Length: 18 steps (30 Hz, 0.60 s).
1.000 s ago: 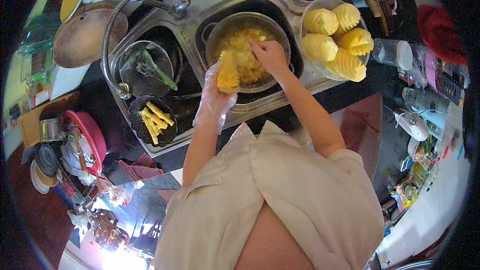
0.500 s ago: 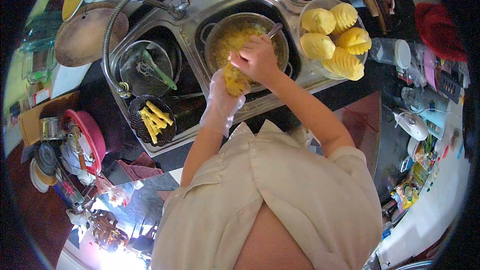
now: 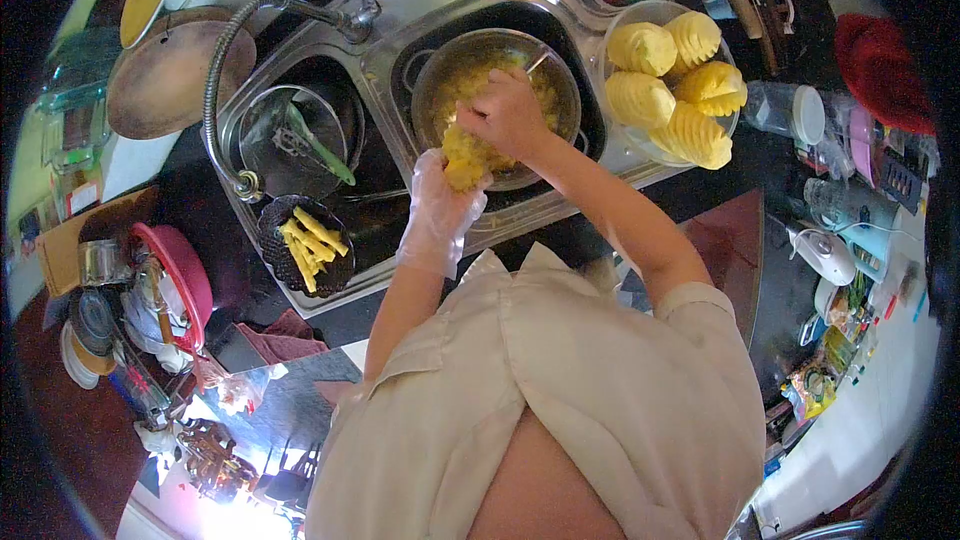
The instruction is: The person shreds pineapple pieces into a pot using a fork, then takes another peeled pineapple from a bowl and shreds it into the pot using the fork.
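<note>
My left hand, in a clear plastic glove, holds a piece of peeled pineapple over the near rim of a metal pot. Closed around a thin metal utensil, my right hand is just above the pineapple. Only the utensil's handle end shows; its working end is hidden, so I cannot tell spoon from fork. Shredded yellow pineapple flesh lies in the pot, which sits in the right sink basin. Several whole peeled pineapples fill a clear bowl at the right.
A black dish holds yellow pineapple cores at the sink's left corner. In the left basin is a round pan with a green-handled tool. The faucet hose arches over that basin. A lidded jar lies right of the bowl.
My right hand and the utensil have shifted slightly, and the handle now points up at a different angle. More ragged flesh shows on the pineapple piece. My left hand keeps its hold.
</note>
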### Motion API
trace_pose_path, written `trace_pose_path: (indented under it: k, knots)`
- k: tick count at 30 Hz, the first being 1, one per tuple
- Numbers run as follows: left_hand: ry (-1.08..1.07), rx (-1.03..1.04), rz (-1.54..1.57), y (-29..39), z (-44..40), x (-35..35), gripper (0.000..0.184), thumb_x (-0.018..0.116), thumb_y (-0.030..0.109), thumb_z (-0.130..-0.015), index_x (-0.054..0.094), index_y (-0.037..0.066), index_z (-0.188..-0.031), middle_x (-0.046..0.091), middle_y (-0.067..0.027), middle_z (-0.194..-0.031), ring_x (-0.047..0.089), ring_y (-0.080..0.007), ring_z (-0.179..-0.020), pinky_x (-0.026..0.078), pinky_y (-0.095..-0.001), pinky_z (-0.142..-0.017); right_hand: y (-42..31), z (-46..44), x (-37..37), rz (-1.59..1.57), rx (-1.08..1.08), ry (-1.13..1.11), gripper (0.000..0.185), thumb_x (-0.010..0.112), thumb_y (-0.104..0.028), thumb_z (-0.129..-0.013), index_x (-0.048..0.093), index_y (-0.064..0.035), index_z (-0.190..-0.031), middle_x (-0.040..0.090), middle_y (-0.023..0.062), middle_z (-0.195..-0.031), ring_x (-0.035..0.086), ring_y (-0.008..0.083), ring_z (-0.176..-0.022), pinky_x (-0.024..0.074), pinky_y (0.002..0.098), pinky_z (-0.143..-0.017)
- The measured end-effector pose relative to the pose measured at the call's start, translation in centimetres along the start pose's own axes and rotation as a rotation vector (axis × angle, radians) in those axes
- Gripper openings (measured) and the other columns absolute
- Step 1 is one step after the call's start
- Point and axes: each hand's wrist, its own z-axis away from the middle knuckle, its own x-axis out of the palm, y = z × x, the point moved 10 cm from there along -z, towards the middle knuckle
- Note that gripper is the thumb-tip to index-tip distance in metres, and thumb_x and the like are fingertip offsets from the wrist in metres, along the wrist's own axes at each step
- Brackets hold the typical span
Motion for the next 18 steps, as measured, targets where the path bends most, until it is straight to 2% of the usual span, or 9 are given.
trace_pose_path:
  k: [2, 5, 7, 8, 9, 11, 13, 15, 18]
  knots:
    - [0.056, 0.160, -0.411, 0.8, -0.1, -0.8, 0.022, 0.064, 0.004, -0.075, 0.057, 0.003, -0.096, 0.063, -0.0030, -0.087, 0.063, -0.0200, -0.079, 0.052, -0.0324, -0.068, 1.9, -0.3, 0.8, 0.074, -0.039, 0.029, 0.032, 0.063, -0.030, -0.075, 0.058, -0.0079, -0.052, 0.056, 0.0076, -0.056, 0.055, 0.0268, -0.069, 0.0369, 0.0421, -0.071]
    - [-0.097, 0.103, -0.095, 0.2, -0.8, -0.2, 0.025, 0.067, 0.003, -0.073, 0.058, 0.004, -0.096, 0.064, -0.0043, -0.087, 0.064, -0.0194, -0.079, 0.052, -0.0336, -0.068, 1.6, 0.0, -0.5, 0.126, 0.015, 0.001, 0.032, 0.062, -0.032, -0.076, 0.060, -0.0078, -0.054, 0.057, 0.0075, -0.058, 0.055, 0.0266, -0.070, 0.0364, 0.0428, -0.074]
    - [-0.087, -0.179, 0.493, 0.1, 0.1, 2.4, 0.028, 0.071, 0.004, -0.069, 0.059, 0.003, -0.094, 0.065, -0.0064, -0.087, 0.064, -0.0200, -0.080, 0.052, -0.0317, -0.070, 1.7, -0.3, -0.3, 0.101, 0.076, -0.063, 0.032, 0.061, -0.032, -0.076, 0.061, -0.0077, -0.056, 0.058, 0.0075, -0.059, 0.055, 0.0265, -0.071, 0.0362, 0.0430, -0.074]
    - [-0.081, -0.184, 0.492, 0.6, 1.3, 3.2, 0.028, 0.071, 0.004, -0.069, 0.059, 0.003, -0.094, 0.065, -0.0064, -0.087, 0.064, -0.0200, -0.080, 0.052, -0.0317, -0.070, 1.0, 0.1, -0.5, 0.071, 0.051, -0.036, 0.033, 0.061, -0.034, -0.076, 0.061, -0.0079, -0.055, 0.058, 0.0076, -0.059, 0.055, 0.0262, -0.070, 0.0358, 0.0432, -0.074]
    - [0.056, 0.099, -0.305, 3.5, 2.5, 2.6, 0.029, 0.072, 0.005, -0.068, 0.059, 0.002, -0.094, 0.066, -0.0073, -0.088, 0.065, -0.0204, -0.081, 0.052, -0.0311, -0.070, 0.6, 0.3, -0.8, 0.048, 0.026, -0.002, 0.034, 0.061, -0.035, -0.076, 0.061, -0.0081, -0.055, 0.058, 0.0077, -0.059, 0.055, 0.0259, -0.070, 0.0354, 0.0433, -0.074]
    - [0.185, 0.393, -1.094, 6.3, 3.7, 4.1, 0.030, 0.073, 0.006, -0.067, 0.059, 0.002, -0.094, 0.066, -0.0081, -0.088, 0.065, -0.0208, -0.082, 0.052, -0.0304, -0.071, 2.7, 0.5, 0.1, 0.106, -0.003, 0.008, 0.034, 0.061, -0.034, -0.075, 0.060, -0.0084, -0.054, 0.058, 0.0077, -0.059, 0.054, 0.0257, -0.069, 0.0356, 0.0427, -0.073]
    - [0.093, 0.303, -0.638, 4.7, 2.8, 2.5, 0.033, 0.074, 0.004, -0.065, 0.059, 0.001, -0.094, 0.066, -0.0088, -0.089, 0.065, -0.0224, -0.083, 0.052, -0.0307, -0.071, 2.6, 0.6, -0.4, 0.148, -0.028, 0.014, 0.033, 0.062, -0.034, -0.075, 0.059, -0.0088, -0.053, 0.058, 0.0076, -0.058, 0.054, 0.0255, -0.068, 0.0357, 0.0420, -0.072]
    - [-0.011, 0.191, -0.230, 2.2, 0.5, 0.8, 0.029, 0.071, 0.007, -0.069, 0.059, 0.001, -0.095, 0.066, -0.0090, -0.089, 0.065, -0.0226, -0.082, 0.053, -0.0317, -0.069, 4.2, -0.4, -1.1, 0.138, 0.185, -0.060, 0.033, 0.062, -0.033, -0.074, 0.060, -0.0090, -0.052, 0.058, 0.0072, -0.059, 0.054, 0.0253, -0.066, 0.0360, 0.0419, -0.072]
    - [-0.115, -0.039, 0.244, 0.4, -0.5, 1.3, 0.021, 0.060, 0.014, -0.079, 0.058, 0.002, -0.096, 0.065, -0.0089, -0.087, 0.064, -0.0215, -0.078, 0.053, -0.0327, -0.062, -0.7, 0.0, -1.3, -0.006, -0.008, -0.055, 0.033, 0.061, -0.034, -0.075, 0.060, -0.0086, -0.053, 0.059, 0.0073, -0.058, 0.054, 0.0259, -0.066, 0.0360, 0.0419, -0.072]
